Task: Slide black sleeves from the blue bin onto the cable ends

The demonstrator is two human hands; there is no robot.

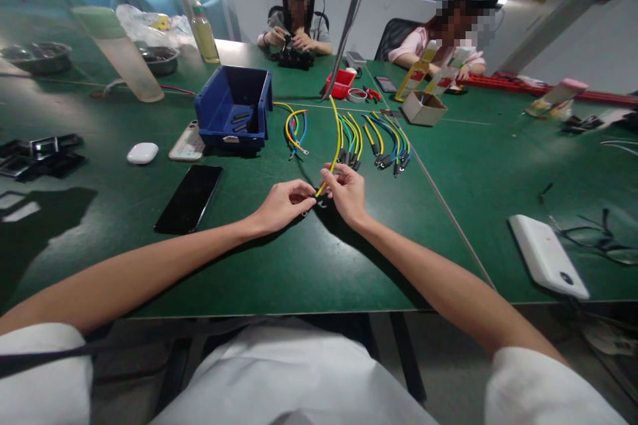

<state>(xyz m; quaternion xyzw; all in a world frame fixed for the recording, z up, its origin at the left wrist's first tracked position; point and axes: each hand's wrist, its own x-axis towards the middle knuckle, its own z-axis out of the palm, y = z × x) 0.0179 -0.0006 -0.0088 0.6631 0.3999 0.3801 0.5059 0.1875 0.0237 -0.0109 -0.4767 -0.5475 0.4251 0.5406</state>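
A yellow wire rises from between my hands, its lower end down at my fingertips. My left hand pinches that lower end, where a bit of black sleeve and a small metal ring terminal show. Higher up, my right hand is closed on the yellow length. Just beyond my fingers lie yellow and green wires with black sleeved ends. To their right is a second group of yellow and blue wires. Loose wires with bare terminals lie to the left.
A blue bin holds several black sleeves. Near it are a black phone, another phone and a white earbud case. A white device and glasses lie at right. Two people sit across the green table.
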